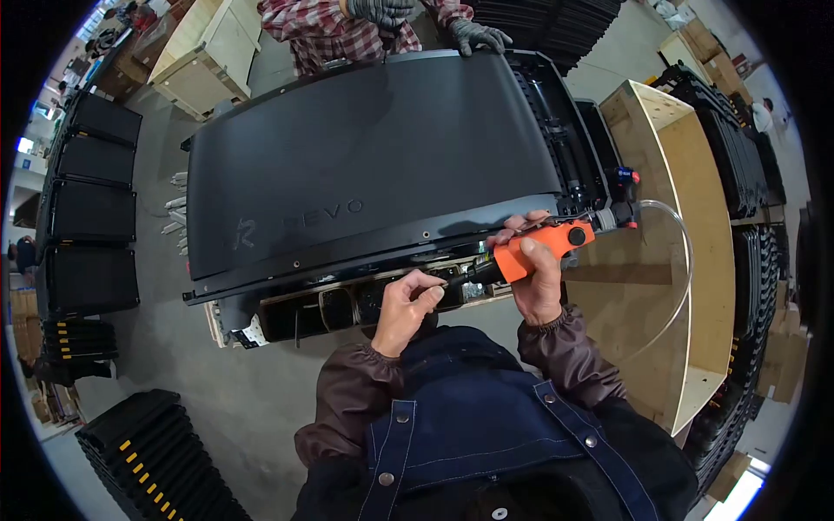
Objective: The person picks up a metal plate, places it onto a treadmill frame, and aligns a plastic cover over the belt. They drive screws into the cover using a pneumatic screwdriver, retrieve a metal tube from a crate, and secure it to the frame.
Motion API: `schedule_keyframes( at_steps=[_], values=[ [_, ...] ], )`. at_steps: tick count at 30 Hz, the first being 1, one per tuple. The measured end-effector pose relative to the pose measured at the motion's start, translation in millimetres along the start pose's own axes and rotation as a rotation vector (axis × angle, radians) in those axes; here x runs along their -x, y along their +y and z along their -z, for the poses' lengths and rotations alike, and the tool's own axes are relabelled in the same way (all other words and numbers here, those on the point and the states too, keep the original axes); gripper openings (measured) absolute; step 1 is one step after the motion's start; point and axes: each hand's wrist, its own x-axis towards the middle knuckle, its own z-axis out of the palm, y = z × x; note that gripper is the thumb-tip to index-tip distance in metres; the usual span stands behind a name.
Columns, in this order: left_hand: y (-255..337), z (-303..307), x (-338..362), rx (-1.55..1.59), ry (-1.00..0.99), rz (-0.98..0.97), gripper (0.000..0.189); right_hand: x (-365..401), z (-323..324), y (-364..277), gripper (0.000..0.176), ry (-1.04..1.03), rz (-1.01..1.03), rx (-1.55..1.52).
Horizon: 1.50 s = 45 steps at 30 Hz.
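Note:
My right hand (540,278) is closed around an orange air rivet gun (556,246), its black nose pointing left. A clear hose (691,260) runs from the gun's far right end. At the nose tip, my left hand (402,311) is pinched shut on something too small to make out. Just beyond both hands lies a large black panel (365,148) with raised lettering and small holes along its near edge. Below that edge, black bins (291,319) hold small items.
Across the panel stands a person in a checked shirt, one gloved hand (479,36) resting on its far edge. A wooden crate (651,130) is at right, another (204,65) at far left. Stacked black panels (156,451) stand at lower left.

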Motion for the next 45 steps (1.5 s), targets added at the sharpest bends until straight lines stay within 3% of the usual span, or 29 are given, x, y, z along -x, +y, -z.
schedule_keyframes(
  at_steps=[1, 7, 10, 17, 20, 22, 23, 25, 28, 31, 32, 35, 36, 38, 41, 42, 43, 45],
  values=[
    [-3.3, -2.2, -4.0, 0.01, 0.004, -0.007, 0.017, -4.1, -0.8, -3.5, 0.043, -0.06, 0.016, 0.021],
    [-34.2, -18.0, -42.1, 1.096, -0.188, 0.209, 0.019, -19.4, -30.0, -7.4, 0.046, -0.174, 0.101, 0.165],
    [-38.6, -31.7, -71.0, 1.299, -0.165, 0.212, 0.029, -32.1, -41.1, 6.7, 0.051, -0.272, 0.284, 0.33],
    [-47.3, -31.2, -83.9, 1.476, -0.061, 0.257, 0.034, -50.5, -48.0, 32.4, 0.047, -0.393, 0.257, 0.536],
    [-38.6, -30.2, -68.6, 1.215, 0.006, 0.266, 0.039, -58.2, -60.4, 33.5, 0.046, -0.533, 0.262, 0.672],
    [-36.6, -19.7, -47.5, 0.736, 0.296, 0.378, 0.048, -62.0, -68.9, 36.8, 0.043, -0.605, 0.206, 0.732],
    [-33.2, -13.6, -41.7, 0.695, 0.491, 0.287, 0.053, -63.7, -72.6, 39.1, 0.042, -0.623, 0.184, 0.729],
    [-38.3, 13.0, -48.2, 0.641, 0.701, -0.003, 0.055, -67.0, -72.5, 40.9, 0.042, -0.628, 0.199, 0.736],
    [-39.9, 19.8, -50.4, 0.574, 0.728, 0.019, 0.058, -74.3, -57.8, 41.0, 0.043, -0.676, 0.131, 0.841],
    [-40.9, 24.2, -53.7, 0.547, 0.714, 0.006, 0.057, -71.2, -53.4, 51.1, 0.045, -0.661, 0.191, 0.814],
    [-39.8, 24.4, -50.3, 0.533, 0.704, 0.023, 0.056, -68.5, -58.6, 49.8, 0.046, -0.613, 0.128, 0.742],
    [-34.0, 31.0, -43.4, 0.453, 0.572, 0.095, 0.059, -68.3, -66.1, 48.6, 0.048, -0.585, 0.131, 0.684],
    [-37.4, 34.6, -40.1, 0.42, 0.538, 0.104, 0.061, -72.1, -60.3, 50.1, 0.051, -0.613, 0.207, 0.813],
    [-63.1, 45.0, -28.7, 0.294, 0.473, 0.072, 0.058, -67.1, -54.2, 54.9, 0.058, -0.529, 0.149, 0.68],
    [-102.1, 73.5, 12.6, -0.003, 0.664, 0.028, 0.038, -47.5, -28.1, 69.2, 0.059, -0.367, -0.024, 0.628],
    [-134.9, 101.3, 24.8, -0.254, 0.761, 0.044, 0.029, -35.7, -24.6, 76.4, 0.047, -0.261, 0.077, 0.791],
    [-157.8, 129.4, 38.9, -0.354, 0.875, 0.033, 0.025, -24.8, -16.7, 83.3, 0.047, -0.262, 0.066, 0.792],
    [-182.2, 189.1, 67.2, -0.695, 1.063, 0.033, 0.022, -6.0, 1.6, 98.6, 0.033, -0.059, -0.043, 0.833]
  ],
)
